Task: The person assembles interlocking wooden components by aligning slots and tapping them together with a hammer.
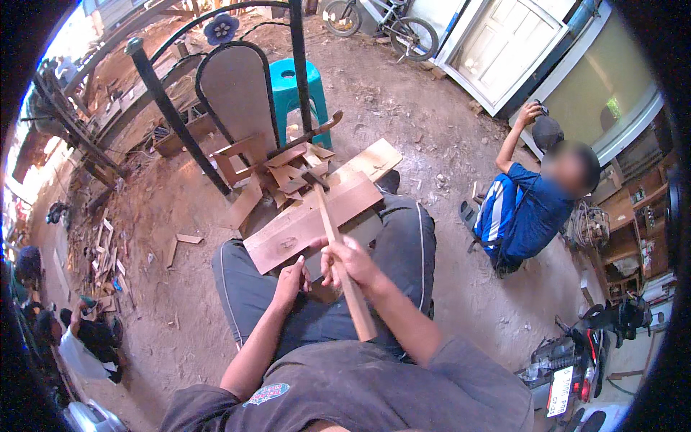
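Note:
My right hand [351,263] is wrapped round the wooden handle of a hammer [356,309]. The handle slants across my lap, and its small dark head lies over the far edge of a wide wooden board [284,241]. That board rests across my thighs. My left hand [292,279] is at the board's near edge with its fingers curled together; whatever they may hold is too small to make out. Beyond the board lies a longer pale plank [378,160]. Several short wood offcuts [291,173] are heaped just past the hammer's head.
A metal-framed chair back [237,93] and a teal plastic stool [291,90] stand ahead. To the right a person in blue [536,205] crouches. A parked motorcycle [576,353] is at lower right, a bicycle [385,25] at the back. Wood scraps [104,255] litter the dirt at left.

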`<state>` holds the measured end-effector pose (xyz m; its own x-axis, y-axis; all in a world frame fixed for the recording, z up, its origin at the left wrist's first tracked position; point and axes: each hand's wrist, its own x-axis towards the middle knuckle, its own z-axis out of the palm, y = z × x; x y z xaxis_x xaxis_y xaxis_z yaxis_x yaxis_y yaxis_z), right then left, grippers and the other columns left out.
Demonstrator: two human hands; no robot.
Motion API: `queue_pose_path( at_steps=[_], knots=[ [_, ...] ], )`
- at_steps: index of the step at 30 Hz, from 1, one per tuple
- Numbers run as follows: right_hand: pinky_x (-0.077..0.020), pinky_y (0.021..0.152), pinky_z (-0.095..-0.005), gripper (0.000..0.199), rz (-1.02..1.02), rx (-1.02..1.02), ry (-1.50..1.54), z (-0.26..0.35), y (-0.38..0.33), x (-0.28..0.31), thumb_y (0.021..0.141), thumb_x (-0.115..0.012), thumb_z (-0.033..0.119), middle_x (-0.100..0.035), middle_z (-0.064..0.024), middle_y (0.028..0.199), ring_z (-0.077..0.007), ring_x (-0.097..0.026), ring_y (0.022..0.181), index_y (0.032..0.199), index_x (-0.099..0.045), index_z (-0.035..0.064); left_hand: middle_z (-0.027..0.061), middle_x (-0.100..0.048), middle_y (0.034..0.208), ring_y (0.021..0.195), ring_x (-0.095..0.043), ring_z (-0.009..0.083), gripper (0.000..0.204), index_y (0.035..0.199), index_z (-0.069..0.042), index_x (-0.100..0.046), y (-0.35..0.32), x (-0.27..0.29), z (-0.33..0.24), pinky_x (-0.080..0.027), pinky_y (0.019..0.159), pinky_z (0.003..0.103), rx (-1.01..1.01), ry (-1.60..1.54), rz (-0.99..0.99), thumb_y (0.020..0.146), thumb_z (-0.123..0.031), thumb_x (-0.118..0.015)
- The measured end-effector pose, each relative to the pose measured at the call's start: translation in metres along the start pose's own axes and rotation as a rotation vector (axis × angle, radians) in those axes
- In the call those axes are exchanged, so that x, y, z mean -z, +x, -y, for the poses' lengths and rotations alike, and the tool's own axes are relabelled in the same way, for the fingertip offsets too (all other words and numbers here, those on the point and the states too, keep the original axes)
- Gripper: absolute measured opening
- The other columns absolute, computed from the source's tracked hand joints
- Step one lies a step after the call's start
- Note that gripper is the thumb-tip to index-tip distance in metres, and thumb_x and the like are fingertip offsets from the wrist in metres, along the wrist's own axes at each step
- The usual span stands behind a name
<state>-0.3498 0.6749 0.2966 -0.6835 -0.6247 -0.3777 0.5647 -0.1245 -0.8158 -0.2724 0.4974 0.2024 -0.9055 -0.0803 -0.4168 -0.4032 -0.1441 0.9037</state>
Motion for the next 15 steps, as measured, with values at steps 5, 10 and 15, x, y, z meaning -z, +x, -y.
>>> queue_pose_path(
  at_steps=[5, 10, 15],
  knots=[
    [-0.0523, 0.040, -0.0280, 0.045, 0.102, -0.010, -0.218, 0.075, 0.000, 0.000, 0.097, -0.054, 0.019, -0.065, -0.0084, 0.068, -0.0154, -0.063, 0.050, 0.136, -0.046, -0.0033, 0.0049, -0.055, 0.058, 0.051, -0.056, 0.0162, 0.045, 0.078, -0.006, -0.057, 0.016, 0.008, 0.000, -0.047, 0.050, 0.030, 0.186, -0.212, -0.030, 0.105, -0.041, -0.044],
    [-0.0504, 0.040, -0.0279, 0.042, 0.060, -0.192, -0.284, 0.057, 0.022, 0.032, 0.096, -0.052, 0.015, -0.065, -0.0087, 0.068, -0.0180, -0.066, 0.052, 0.133, -0.047, -0.0023, 0.0034, -0.055, 0.059, 0.051, -0.054, 0.0135, 0.041, 0.081, -0.005, -0.059, 0.048, 0.005, -0.007, -0.045, 0.051, 0.027, -0.013, -0.216, -0.020, 0.105, -0.036, -0.046],
    [-0.0549, 0.045, -0.0352, 0.034, -0.040, -0.248, -0.339, 0.036, 0.028, 0.038, 0.093, -0.051, 0.014, -0.064, -0.0126, 0.069, -0.0218, -0.066, 0.054, 0.123, -0.049, -0.0021, 0.0041, -0.061, 0.082, 0.062, -0.054, 0.0085, 0.021, 0.113, -0.001, -0.056, 0.060, -0.020, -0.018, -0.045, 0.056, 0.024, -0.340, 0.005, -0.153, 0.101, -0.018, -0.057]
  ],
)
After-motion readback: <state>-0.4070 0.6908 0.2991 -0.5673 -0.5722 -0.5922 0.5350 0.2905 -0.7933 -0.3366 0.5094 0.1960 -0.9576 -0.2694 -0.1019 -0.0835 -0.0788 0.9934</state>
